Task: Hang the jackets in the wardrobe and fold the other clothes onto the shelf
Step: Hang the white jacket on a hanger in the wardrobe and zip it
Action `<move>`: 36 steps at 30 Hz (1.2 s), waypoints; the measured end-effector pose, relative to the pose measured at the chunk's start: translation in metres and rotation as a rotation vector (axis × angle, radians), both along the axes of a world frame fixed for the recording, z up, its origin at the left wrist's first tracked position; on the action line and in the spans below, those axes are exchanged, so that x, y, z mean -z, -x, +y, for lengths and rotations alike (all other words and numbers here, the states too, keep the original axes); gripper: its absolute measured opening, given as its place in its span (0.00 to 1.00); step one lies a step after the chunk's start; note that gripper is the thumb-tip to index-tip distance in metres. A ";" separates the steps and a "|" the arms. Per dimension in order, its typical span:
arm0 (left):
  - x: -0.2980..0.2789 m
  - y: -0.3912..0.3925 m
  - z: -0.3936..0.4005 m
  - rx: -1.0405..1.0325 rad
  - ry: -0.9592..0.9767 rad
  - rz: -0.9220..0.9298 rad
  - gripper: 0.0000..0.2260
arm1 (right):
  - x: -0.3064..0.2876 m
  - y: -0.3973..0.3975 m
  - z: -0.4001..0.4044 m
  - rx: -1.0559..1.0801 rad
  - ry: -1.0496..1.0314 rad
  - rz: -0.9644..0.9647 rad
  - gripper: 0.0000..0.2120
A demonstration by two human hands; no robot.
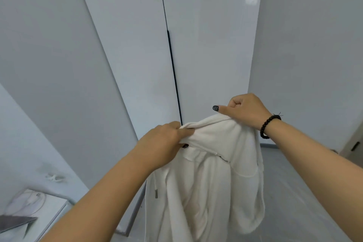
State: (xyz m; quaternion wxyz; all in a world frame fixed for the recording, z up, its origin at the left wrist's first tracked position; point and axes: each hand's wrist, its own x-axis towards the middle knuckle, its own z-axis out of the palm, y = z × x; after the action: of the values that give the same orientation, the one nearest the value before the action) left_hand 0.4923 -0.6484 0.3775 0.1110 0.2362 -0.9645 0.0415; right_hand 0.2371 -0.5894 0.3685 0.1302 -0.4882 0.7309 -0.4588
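- Head view: left hand (167, 139) grips top edge of white hooded jacket (206, 182), fingers curled round fabric.
- Right hand (243, 110) fisted on jacket's other top edge, thumb out; black bead bracelet (268, 125) on wrist.
- Jacket hangs between hands, just in front of closed wardrobe doors (137, 55).
- Grey floor (294, 173) below, right.

1. Hoodie (208, 182): white, fleecy, drawstring with a metal tip dangling at its left side.
2. Held up by its top edge in front of the wardrobe (206, 45), body hanging limp in loose folds.
3. Wardrobe: pale grey doors, closed, dark vertical seam between them.
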 end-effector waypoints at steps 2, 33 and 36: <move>0.003 0.000 -0.018 -0.041 0.050 0.065 0.15 | 0.004 -0.004 -0.023 -0.006 0.011 0.003 0.25; 0.065 0.074 -0.350 -0.263 -0.823 0.896 0.26 | 0.092 0.002 -0.320 -0.479 -0.165 -0.114 0.05; 0.058 0.082 -0.388 -0.182 -0.801 0.844 0.21 | 0.072 0.007 -0.348 -0.371 -0.162 -0.115 0.02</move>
State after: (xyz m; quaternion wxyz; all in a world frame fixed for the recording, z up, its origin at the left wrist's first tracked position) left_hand 0.4104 -1.0364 0.3192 0.3833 0.3378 -0.7533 -0.4141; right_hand 0.2302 -0.9374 0.2967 0.2927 -0.5752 0.6544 -0.3939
